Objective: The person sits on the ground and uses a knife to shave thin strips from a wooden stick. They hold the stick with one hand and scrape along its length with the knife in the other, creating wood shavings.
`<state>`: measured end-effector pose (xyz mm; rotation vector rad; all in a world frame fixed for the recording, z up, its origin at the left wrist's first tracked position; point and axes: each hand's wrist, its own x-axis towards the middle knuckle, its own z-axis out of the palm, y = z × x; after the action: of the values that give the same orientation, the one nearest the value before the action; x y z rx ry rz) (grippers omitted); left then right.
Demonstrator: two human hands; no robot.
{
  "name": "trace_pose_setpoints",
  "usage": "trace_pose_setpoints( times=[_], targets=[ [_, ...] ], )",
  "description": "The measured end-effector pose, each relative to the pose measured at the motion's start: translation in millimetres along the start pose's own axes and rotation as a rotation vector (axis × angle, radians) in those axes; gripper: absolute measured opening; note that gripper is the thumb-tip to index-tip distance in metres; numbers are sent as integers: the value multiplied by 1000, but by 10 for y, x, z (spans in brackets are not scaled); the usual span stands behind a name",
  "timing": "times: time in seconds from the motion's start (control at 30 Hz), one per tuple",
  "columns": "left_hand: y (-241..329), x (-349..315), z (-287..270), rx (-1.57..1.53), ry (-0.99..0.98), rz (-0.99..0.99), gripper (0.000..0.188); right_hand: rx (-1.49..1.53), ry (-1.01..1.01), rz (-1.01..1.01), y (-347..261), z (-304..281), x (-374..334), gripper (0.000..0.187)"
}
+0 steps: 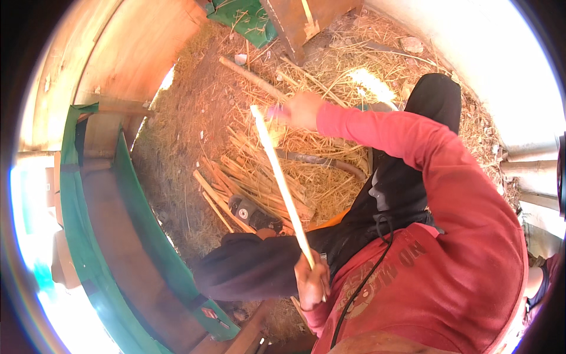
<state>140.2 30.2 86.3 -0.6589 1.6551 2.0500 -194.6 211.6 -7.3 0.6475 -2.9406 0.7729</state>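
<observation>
A long, pale split stick (pixel 277 171), perhaps bamboo, slants up and away from my lap. My left hand (pixel 312 277) is closed round its lower end, close to my red sweatshirt. Beyond its upper tip, my right hand (pixel 303 110) is closed and somewhat blurred. A purplish smear shows at the fingers of that hand, but I cannot make out what it is. Beneath the stick, a pile of split sticks (pixel 265 183) lies on straw between my legs.
A black sandal (pixel 253 213) sits by the pile. Thicker branches (pixel 253 76) lie on straw-strewn ground. A trough edged in green sheeting (pixel 73 194) curves along the left. A brown board (pixel 289 26) stands at the far side. Pale walls flank me.
</observation>
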Motion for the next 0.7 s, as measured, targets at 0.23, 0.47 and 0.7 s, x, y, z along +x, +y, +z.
trace_pose_setpoints(
  times=[0.23,0.47,0.7],
  targets=[
    [-323,-190,-195,-242,91,-27,14,211,110,441,747,-723,374,78],
    [-102,-132,4,189,295,-38,22,298,40,-321,-204,-499,-95,53],
    [-50,-177,149,295,228,-67,26,289,204,-446,-134,-336,-215,40]
  ],
)
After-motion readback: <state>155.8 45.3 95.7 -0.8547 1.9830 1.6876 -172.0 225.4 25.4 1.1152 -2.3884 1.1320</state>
